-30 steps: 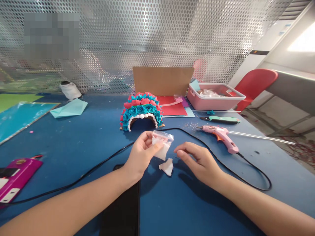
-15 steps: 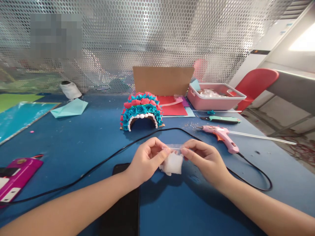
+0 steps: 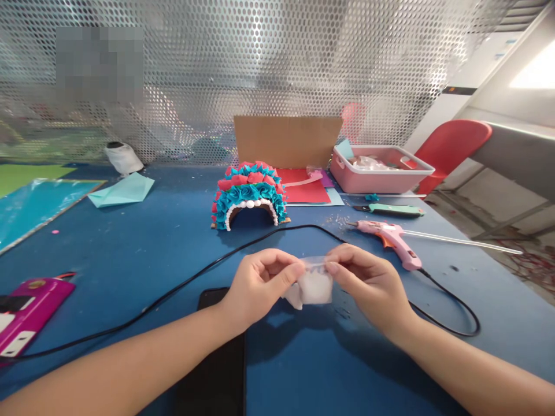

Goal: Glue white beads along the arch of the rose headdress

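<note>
A small clear plastic bag (image 3: 315,284) with white contents hangs between my two hands, above the blue table. My left hand (image 3: 264,286) pinches its upper left corner between thumb and fingers. At the upper right corner, my right hand (image 3: 368,283) grips the bag the same way. A white piece (image 3: 293,296) shows below my left fingertips; whether it belongs to the bag I cannot tell. Beyond the hands stands an arch (image 3: 249,193) covered in red and teal paper shapes, its front edge lined with white beads. A black phone (image 3: 217,364) lies partly under my left forearm.
To the right lie a pink glue gun (image 3: 392,237), its black cable (image 3: 173,293) looping across the table, and a green-handled cutter (image 3: 392,210). A pink basket (image 3: 381,179) stands behind, beside upright cardboard (image 3: 288,141) and red paper (image 3: 303,188). A magenta device (image 3: 39,312) sits left.
The bag and both hands have shifted slightly right and a little lower. The bag's white contents now face me more squarely. Both hands keep their pinch on it.
</note>
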The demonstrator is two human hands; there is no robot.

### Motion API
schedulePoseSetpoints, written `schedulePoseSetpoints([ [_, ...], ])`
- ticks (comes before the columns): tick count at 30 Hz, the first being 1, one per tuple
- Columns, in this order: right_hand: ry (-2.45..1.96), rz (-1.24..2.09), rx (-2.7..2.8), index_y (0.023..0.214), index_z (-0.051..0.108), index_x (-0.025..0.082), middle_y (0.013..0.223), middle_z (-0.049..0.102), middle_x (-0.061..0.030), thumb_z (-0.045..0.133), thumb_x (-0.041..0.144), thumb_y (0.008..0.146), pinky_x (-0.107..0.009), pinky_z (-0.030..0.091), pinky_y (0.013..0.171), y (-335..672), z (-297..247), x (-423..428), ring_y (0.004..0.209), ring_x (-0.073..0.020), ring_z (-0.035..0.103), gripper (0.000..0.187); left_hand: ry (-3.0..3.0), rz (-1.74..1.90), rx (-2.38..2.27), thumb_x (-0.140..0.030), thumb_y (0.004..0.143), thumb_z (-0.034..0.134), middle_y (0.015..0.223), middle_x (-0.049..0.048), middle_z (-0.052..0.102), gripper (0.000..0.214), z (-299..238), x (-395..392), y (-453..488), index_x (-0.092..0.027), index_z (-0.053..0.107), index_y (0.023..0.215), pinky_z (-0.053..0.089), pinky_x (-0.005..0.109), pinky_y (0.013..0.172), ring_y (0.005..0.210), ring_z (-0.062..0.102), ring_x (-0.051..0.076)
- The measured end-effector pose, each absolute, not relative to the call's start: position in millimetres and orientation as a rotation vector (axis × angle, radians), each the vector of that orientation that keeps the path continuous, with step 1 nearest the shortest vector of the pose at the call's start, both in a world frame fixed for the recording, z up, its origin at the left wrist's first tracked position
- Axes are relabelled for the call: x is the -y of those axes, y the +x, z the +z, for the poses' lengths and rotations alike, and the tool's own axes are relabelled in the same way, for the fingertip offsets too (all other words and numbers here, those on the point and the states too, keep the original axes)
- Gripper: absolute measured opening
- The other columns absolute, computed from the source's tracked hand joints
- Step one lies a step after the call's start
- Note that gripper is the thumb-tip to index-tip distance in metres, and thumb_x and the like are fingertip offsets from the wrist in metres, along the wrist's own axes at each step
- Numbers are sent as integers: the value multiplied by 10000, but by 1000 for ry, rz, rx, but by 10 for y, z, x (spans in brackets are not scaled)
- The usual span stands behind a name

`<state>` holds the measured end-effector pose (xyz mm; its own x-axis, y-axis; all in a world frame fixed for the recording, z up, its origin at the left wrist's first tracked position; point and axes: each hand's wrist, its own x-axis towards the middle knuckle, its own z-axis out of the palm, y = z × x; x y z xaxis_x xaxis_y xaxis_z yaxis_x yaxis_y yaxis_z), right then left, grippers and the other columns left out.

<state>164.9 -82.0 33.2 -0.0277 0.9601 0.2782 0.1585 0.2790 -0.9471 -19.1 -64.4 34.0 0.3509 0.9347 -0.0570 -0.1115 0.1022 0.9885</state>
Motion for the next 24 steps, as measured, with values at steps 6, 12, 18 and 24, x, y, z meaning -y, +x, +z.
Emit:
schedulePoseSetpoints([
  [6,-1091,929,1473,695,632,183,669,626,-19,632,307,795,-207,494,543,1638,355,848,605,-114,576,159,1243,970,-966,-331,731,695,649,24,694,165,360,671,-197,-176,653,691,514,221,564,586,637,128],
  [12,-1112,936,1474,649,599,180,637,601,-17,643,329,774,-211,480,508,1625,371,859,567,-111,554,199,1328,956,-978,-353,742,676,668,35,678,189,362,695,-192,-165,665,718,516,230,571,604,621,135],
  [18,-1048,947,1565,700,642,179,672,619,-31,624,253,781,-219,492,541,1602,361,886,610,-117,576,112,1477,910,-962,-345,757,657,728,33,697,161,346,728,-192,-189,694,750,513,221,580,636,628,137],
  [24,-1030,944,1621,709,643,178,684,623,-30,617,219,787,-221,496,560,1593,357,909,625,-116,580,91,1538,895,-969,-327,762,656,704,16,686,139,361,738,-198,-193,679,734,496,196,573,625,624,117],
])
